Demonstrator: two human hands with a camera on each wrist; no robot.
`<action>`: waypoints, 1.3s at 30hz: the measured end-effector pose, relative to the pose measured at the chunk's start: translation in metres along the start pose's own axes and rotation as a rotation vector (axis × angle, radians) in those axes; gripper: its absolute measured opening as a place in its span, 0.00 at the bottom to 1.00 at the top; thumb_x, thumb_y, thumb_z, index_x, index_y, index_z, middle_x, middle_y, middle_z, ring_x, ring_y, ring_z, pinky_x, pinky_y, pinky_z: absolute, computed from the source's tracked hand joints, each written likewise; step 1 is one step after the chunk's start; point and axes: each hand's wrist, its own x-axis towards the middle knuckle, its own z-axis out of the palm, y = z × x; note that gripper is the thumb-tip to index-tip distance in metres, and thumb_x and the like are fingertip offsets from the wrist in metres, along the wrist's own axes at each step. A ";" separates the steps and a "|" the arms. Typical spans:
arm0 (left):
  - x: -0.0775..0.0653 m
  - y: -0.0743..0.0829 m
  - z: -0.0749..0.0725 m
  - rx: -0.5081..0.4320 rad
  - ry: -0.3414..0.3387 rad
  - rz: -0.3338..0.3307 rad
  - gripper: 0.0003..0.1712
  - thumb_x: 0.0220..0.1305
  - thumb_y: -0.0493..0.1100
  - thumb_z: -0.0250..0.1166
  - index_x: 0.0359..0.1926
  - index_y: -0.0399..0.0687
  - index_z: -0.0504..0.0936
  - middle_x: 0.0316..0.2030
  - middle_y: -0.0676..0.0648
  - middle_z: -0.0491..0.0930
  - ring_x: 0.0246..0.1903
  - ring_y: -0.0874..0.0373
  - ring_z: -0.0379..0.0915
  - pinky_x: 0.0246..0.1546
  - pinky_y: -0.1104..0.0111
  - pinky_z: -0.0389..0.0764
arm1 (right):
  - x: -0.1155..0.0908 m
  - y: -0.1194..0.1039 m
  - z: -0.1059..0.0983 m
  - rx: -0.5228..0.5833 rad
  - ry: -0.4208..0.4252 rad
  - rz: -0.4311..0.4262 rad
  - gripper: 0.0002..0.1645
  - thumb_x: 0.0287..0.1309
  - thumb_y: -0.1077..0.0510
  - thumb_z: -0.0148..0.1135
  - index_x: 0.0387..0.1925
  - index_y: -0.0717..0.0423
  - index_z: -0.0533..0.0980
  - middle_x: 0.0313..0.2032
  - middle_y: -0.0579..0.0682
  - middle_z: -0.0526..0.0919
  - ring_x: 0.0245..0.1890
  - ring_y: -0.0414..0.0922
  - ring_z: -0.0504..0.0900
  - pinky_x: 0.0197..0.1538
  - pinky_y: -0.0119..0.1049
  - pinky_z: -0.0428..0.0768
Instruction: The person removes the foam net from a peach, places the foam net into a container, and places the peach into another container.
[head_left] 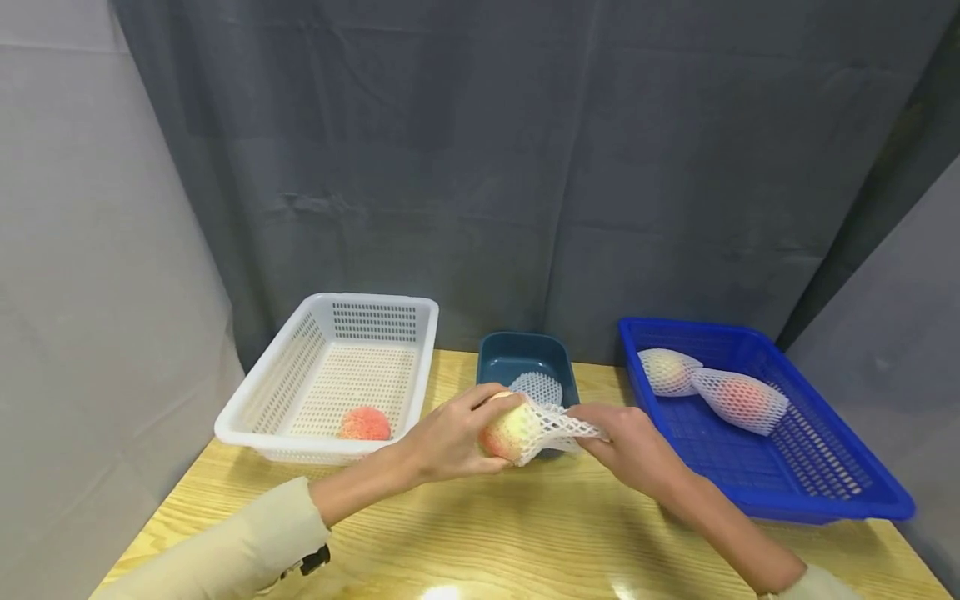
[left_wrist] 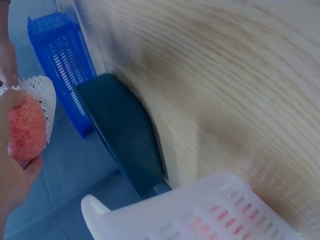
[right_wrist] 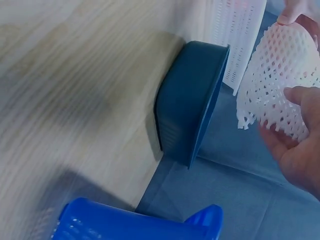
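Observation:
My left hand (head_left: 453,437) grips a yellow and red peach (head_left: 504,431) by its left side, fingers over the top and thumb below. A white foam net sleeve (head_left: 553,429) covers the peach's right part and trails off to the right. The loose end of that net is pinched by my right hand (head_left: 626,442). In the left wrist view the peach (left_wrist: 27,130) shows its reddish bare side. The right wrist view has the net (right_wrist: 275,75) spread between both hands, with the right thumb on its outside.
A white basket (head_left: 258,440) on the left holds a bare reddish peach (head_left: 365,423). Behind my hands, a dark teal bin (head_left: 501,346) contains a foam net (head_left: 537,387). On the right, a blue basket (head_left: 690,458) holds two net-wrapped fruits (head_left: 741,400). All stand on a wooden table (head_left: 480,533).

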 end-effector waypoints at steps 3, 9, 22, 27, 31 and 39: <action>-0.001 -0.002 -0.005 0.015 0.007 -0.012 0.45 0.44 0.46 0.82 0.64 0.46 0.74 0.56 0.44 0.74 0.52 0.52 0.74 0.52 0.68 0.78 | 0.006 0.003 0.000 -0.008 0.007 -0.012 0.20 0.50 0.69 0.74 0.47 0.56 0.84 0.48 0.51 0.86 0.46 0.48 0.85 0.41 0.45 0.83; -0.006 -0.008 -0.014 0.027 -0.005 -0.060 0.45 0.45 0.46 0.82 0.64 0.45 0.73 0.58 0.44 0.73 0.53 0.50 0.74 0.50 0.67 0.80 | 0.017 0.006 0.001 -0.017 -0.009 0.028 0.22 0.50 0.71 0.73 0.50 0.60 0.83 0.50 0.56 0.85 0.49 0.56 0.83 0.45 0.51 0.83; -0.026 -0.027 -0.032 0.069 0.047 -0.152 0.45 0.41 0.43 0.84 0.63 0.45 0.74 0.56 0.41 0.75 0.52 0.47 0.75 0.47 0.60 0.82 | 0.039 0.017 0.018 -0.037 -0.095 0.149 0.13 0.61 0.61 0.69 0.48 0.55 0.81 0.32 0.45 0.85 0.22 0.36 0.72 0.26 0.34 0.73; -0.031 -0.033 -0.037 0.094 0.061 -0.176 0.45 0.42 0.44 0.83 0.63 0.44 0.74 0.56 0.42 0.75 0.52 0.48 0.75 0.50 0.61 0.81 | 0.045 0.023 0.024 -0.043 -0.154 0.170 0.04 0.64 0.59 0.66 0.34 0.54 0.79 0.22 0.39 0.75 0.21 0.37 0.69 0.27 0.35 0.71; -0.034 -0.037 -0.043 0.101 0.067 -0.197 0.45 0.42 0.43 0.83 0.63 0.44 0.74 0.56 0.42 0.75 0.52 0.48 0.76 0.48 0.61 0.82 | 0.047 0.027 0.029 -0.042 -0.188 0.190 0.05 0.63 0.59 0.66 0.31 0.55 0.80 0.23 0.41 0.77 0.22 0.38 0.70 0.27 0.36 0.72; -0.044 -0.050 -0.052 0.101 0.084 -0.242 0.47 0.42 0.42 0.83 0.65 0.43 0.73 0.56 0.43 0.76 0.52 0.49 0.76 0.48 0.60 0.82 | 0.050 0.036 0.040 -0.002 -0.249 0.199 0.13 0.64 0.57 0.66 0.46 0.61 0.81 0.27 0.44 0.82 0.23 0.38 0.73 0.31 0.41 0.78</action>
